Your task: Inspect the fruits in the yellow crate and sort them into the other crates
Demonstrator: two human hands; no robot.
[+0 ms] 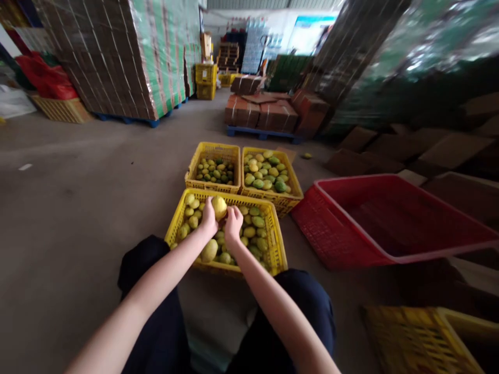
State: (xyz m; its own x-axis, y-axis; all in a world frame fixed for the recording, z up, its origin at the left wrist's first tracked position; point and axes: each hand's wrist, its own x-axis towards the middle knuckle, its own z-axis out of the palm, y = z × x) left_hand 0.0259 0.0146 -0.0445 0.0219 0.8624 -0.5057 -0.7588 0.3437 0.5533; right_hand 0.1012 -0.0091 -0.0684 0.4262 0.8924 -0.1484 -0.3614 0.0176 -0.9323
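In my left hand (209, 217) is a rounded yellow fruit (219, 207), its exact kind unclear, with the fingers closed around its left side. My right hand (233, 222) is beside it, fingers curled together in a pinch; what they hold, if anything, is too small to make out. Both hands are over a yellow plastic crate (278, 241) of oval yellow-green fruits. Closest to my forearms, a larger pale yellow fruit (209, 251) lies on top of the others. My forearms and hands hide the middle of the crate.
Behind stand two more yellow crates, the left (191, 174) with smaller, darker fruits, the right (298, 189) fuller. A large red bin (315, 228) sits to the right, with another yellow crate (409, 332) nearer me. Flat cartons on a pallet (261, 134) and wrapped stacks (113, 62) stand farther off.
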